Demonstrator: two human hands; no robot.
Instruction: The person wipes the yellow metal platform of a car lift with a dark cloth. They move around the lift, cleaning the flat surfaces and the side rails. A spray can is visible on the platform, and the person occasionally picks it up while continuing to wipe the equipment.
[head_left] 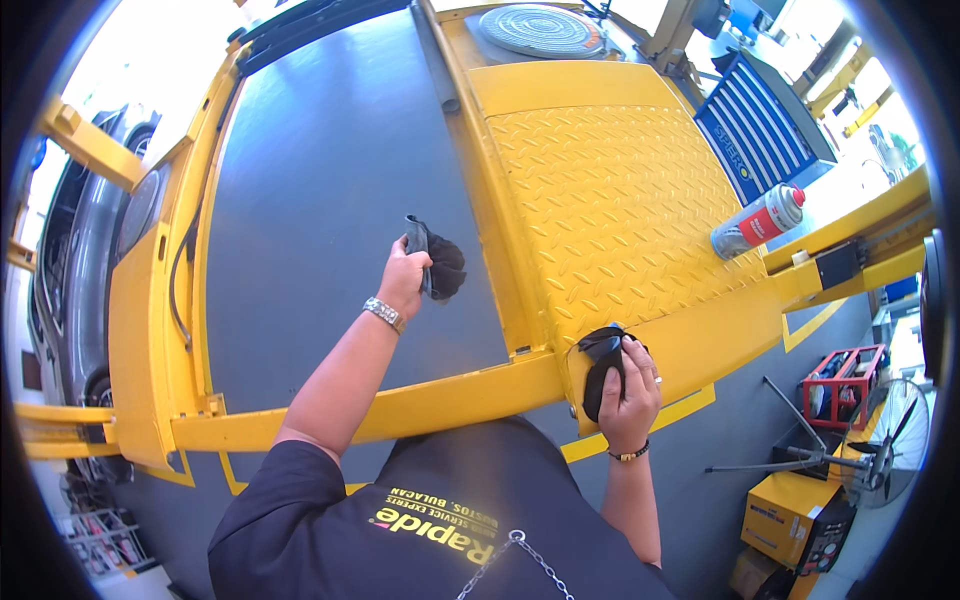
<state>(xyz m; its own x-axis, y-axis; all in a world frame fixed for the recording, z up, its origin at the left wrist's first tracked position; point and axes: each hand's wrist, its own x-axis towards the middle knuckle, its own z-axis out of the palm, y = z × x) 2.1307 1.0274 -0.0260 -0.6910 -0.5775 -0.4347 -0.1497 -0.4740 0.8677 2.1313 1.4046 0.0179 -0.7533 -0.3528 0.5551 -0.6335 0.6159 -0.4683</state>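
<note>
My left hand (402, 280), with a metal watch at the wrist, is closed round a bunched dark rag (447, 268). It is held out over the grey floor between the yellow lift rails. My right hand (632, 400), wearing a beaded bracelet, grips a black cloth (603, 375) at the near left corner of the yellow tread-plate platform (610, 190). A bluish patch shows on top of that cloth; whether it is part of it I cannot tell. A small white bit sticks out beside the right fingers. Farther right, a grey and red spray can (757, 222) leans at an angle in this view.
A yellow crossbar (450, 393) runs in front of my body. A round turning plate (540, 30) lies beyond the platform. Blue drawers (755, 130) stand at the far right, with a fan (885, 440) and yellow machine (790, 515) nearer. A grey car (85, 260) is at left.
</note>
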